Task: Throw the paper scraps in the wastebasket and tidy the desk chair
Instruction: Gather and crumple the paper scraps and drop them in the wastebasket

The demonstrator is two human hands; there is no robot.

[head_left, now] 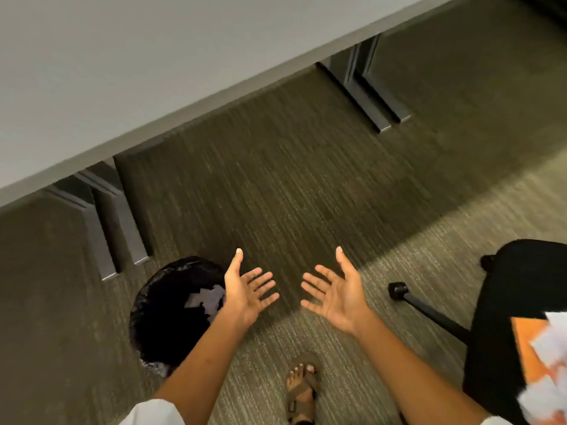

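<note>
Fingers first: on the left hand (245, 289) they are spread and straight, palm up, thumb pointing to twelve o'clock, and nothing lies in them. The right hand (336, 297) mirrors it — palm up, fingers fanned toward nine o'clock, holding nothing. The two hands hover apart over the carpet (276, 191), neither touching anything.

Just at nine o'clock of the left hand stands the wastebasket (171, 311), lined with a black bag; pale paper scraps (207, 299) already lie inside it, partly hidden behind the left wrist. Over at three o'clock of the right hand is the desk chair (518, 289), its black seat well apart from the hands, one caster leg reaching toward them. On the seat, at the frame's edge, sit an orange folder (527, 348) and more white paper (549, 381) — blurred, so I cannot say whether scraps or whole sheets.

By my reckoning one load is dropped and the hands are between trips. The next move calls for a turn toward the chair, a gathering grip on the loose white bits without dragging the folder along, then a carry back over the bin's mouth. The desk (122, 72) runs across at twelve o'clock.
</note>
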